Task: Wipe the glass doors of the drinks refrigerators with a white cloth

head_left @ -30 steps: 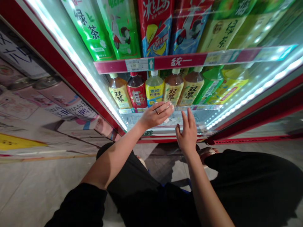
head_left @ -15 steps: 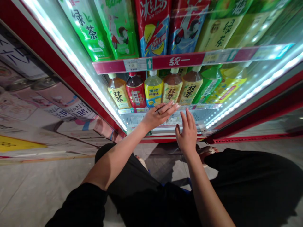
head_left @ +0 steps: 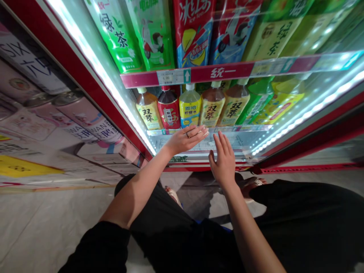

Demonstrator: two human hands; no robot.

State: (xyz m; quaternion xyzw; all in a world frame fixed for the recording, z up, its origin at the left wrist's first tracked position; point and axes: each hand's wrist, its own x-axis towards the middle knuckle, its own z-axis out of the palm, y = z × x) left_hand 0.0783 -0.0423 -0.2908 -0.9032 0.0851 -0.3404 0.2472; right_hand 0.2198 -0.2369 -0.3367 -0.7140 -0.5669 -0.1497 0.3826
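Note:
My left hand (head_left: 188,138), with a dark ring on one finger, stretches out flat in front of the lower row of drinks, its fingers pointing right. My right hand (head_left: 223,159) is beside it, fingers extended upward and thumb apart. Neither holds anything. Behind them on the lower shelf stand a yellow lemon-water bottle (head_left: 190,110), a red-labelled dark bottle (head_left: 168,110), and brown drink bottles with cream labels, one at the left end (head_left: 148,113) and two near the middle (head_left: 212,108). A green bottle (head_left: 257,102) and a yellow bottle (head_left: 280,104) lean at the right.
The lit drinks cooler has an upper shelf strip (head_left: 210,73) with green tea (head_left: 121,41) and red iced-tea bottles (head_left: 195,34) above it. Packs of pink cans (head_left: 85,110) are stacked at the left. My knees and sandalled feet are below, on the grey floor (head_left: 36,220).
My view has shifted slightly, so the cooler sits further right. My left hand has drawn slightly down and left from the bottles. My right hand stays nearly in place.

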